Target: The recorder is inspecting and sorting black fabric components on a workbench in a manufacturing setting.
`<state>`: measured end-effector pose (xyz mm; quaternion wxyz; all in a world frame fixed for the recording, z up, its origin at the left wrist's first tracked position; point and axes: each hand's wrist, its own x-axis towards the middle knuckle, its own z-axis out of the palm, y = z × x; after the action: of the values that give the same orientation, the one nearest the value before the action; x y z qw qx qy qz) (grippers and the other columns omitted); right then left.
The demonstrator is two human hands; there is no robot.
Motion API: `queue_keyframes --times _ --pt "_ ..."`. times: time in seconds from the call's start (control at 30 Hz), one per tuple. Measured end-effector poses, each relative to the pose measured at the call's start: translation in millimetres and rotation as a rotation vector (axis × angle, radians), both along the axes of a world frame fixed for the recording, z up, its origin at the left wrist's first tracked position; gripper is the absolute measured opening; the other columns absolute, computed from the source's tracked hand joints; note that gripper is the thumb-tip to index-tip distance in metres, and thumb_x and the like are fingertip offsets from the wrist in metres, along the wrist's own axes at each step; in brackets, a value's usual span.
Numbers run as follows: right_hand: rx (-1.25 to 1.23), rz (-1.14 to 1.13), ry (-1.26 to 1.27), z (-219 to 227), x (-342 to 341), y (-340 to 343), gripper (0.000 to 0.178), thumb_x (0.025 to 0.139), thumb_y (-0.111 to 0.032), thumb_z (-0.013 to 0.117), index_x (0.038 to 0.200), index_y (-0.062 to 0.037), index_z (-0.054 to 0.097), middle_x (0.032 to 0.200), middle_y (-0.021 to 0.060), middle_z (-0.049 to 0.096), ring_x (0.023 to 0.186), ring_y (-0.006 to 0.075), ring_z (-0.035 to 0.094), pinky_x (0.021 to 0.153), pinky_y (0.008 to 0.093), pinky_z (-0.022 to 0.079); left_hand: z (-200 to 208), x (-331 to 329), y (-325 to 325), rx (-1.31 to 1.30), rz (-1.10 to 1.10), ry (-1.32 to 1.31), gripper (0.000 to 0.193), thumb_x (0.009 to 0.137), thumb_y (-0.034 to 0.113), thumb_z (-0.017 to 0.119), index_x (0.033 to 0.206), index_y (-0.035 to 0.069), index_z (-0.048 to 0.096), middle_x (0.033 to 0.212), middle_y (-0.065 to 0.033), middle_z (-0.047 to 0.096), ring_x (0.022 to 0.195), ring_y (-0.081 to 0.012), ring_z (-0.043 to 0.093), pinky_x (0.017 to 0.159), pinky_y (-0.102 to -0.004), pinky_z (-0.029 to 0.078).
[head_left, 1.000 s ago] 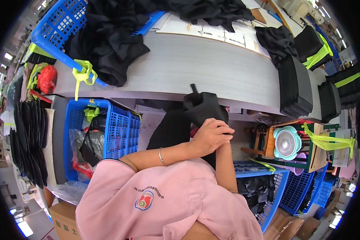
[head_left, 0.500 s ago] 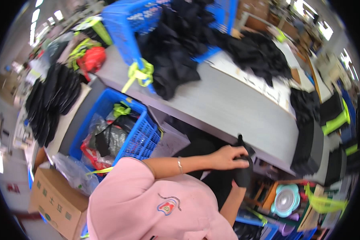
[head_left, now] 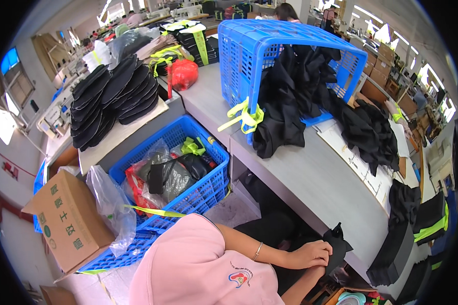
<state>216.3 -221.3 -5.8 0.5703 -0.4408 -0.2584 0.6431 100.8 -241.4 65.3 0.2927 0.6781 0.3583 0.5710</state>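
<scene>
A black fabric piece [head_left: 338,251] is held off the edge of the grey table, its narrow tip sticking up. My left hand [head_left: 311,255], with a bracelet on its wrist, has its fingers curled and pressed onto the near side of this piece. Just below it, my right hand [head_left: 315,273] comes up against the same piece, its fingers mostly hidden behind the left hand and the fabric. On the table ahead, a blue plastic basket [head_left: 237,66] lies on its side with black cloth [head_left: 285,112] spilling from its mouth.
To the left stand a blue crate [head_left: 201,190] of bags and scraps, a cardboard box [head_left: 68,218] and stacked black cut pieces [head_left: 112,94]. A red bag [head_left: 183,74] sits on the grey table [head_left: 290,170]. Black stacked panels [head_left: 392,254] stand at its right end.
The view has swung, so the table and crate appear lower and further right. My hands have come closer together on the black fabric piece, which now spreads wider beyond my fingers.
</scene>
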Motion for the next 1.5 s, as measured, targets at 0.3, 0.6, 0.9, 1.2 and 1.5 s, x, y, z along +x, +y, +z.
queue_keyframes --times 0.3,0.6,0.9,1.2,1.5 --pt "-0.008 -0.038 -0.338 -3.6 2.3 2.0 0.025 0.1 -0.021 0.045 0.104 -0.0005 0.057 0.106 0.0102 0.06 0.099 0.0191 0.056 0.091 0.034 0.047 0.1 -1.6 30.4 -0.173 0.189 -0.25 0.015 0.097 0.013 0.055 0.097 0.0 0.05 0.099 -0.0154 0.052 0.089 -0.0341 0.057 0.079 -0.0397 0.047" --pt "0.342 0.084 -1.011 84.8 -37.6 -61.8 0.028 0.101 -0.018 0.056 0.107 0.0088 0.061 0.088 0.0101 0.063 0.083 0.0154 0.056 0.079 0.0299 0.047 8.4 -42.1 66.5 -0.49 0.262 -0.241 0.022 0.088 0.026 0.07 0.089 0.004 0.064 0.079 -0.0126 0.062 0.071 -0.0176 0.055 0.069 -0.034 0.049" --pt "0.456 0.364 -0.6 99.5 -40.1 -74.7 0.02 0.104 -0.013 0.049 0.095 -0.0008 0.061 0.123 0.0135 0.065 0.095 0.0168 0.062 0.083 0.029 0.048 -33.1 -99.2 117.2 -0.637 0.191 -0.595 0.027 0.093 0.026 0.073 0.097 0.0 0.068 0.083 0.0004 0.065 0.071 -0.0069 0.056 0.065 -0.0233 0.048" --pt "0.329 0.074 0.12 71.5 -15.2 -57.7 0.021 0.101 -0.014 0.057 0.114 0.0024 0.058 0.12 0.0108 0.06 0.119 0.0191 0.056 0.113 0.0337 0.036 -13.2 -55.2 27.9 -0.877 -0.119 -0.593 0.056 0.098 0.041 0.064 0.135 0.003 0.048 0.121 -0.0035 0.06 0.111 -0.0151 0.059 0.094 -0.0309 0.05" --pt "0.286 -0.301 -0.517 78.9 -33.7 -38.5 0.041 0.097 -0.015 0.066 0.132 -0.0033 0.049 0.106 0.0074 0.06 0.104 0.0174 0.058 0.096 0.0297 0.047 -32.3 -61.9 42.9 -0.532 -0.025 -0.453 0.023 0.096 0.017 0.065 0.114 0.003 0.068 0.121 -0.0066 0.066 0.104 -0.0129 0.064 0.09 -0.0269 0.05"
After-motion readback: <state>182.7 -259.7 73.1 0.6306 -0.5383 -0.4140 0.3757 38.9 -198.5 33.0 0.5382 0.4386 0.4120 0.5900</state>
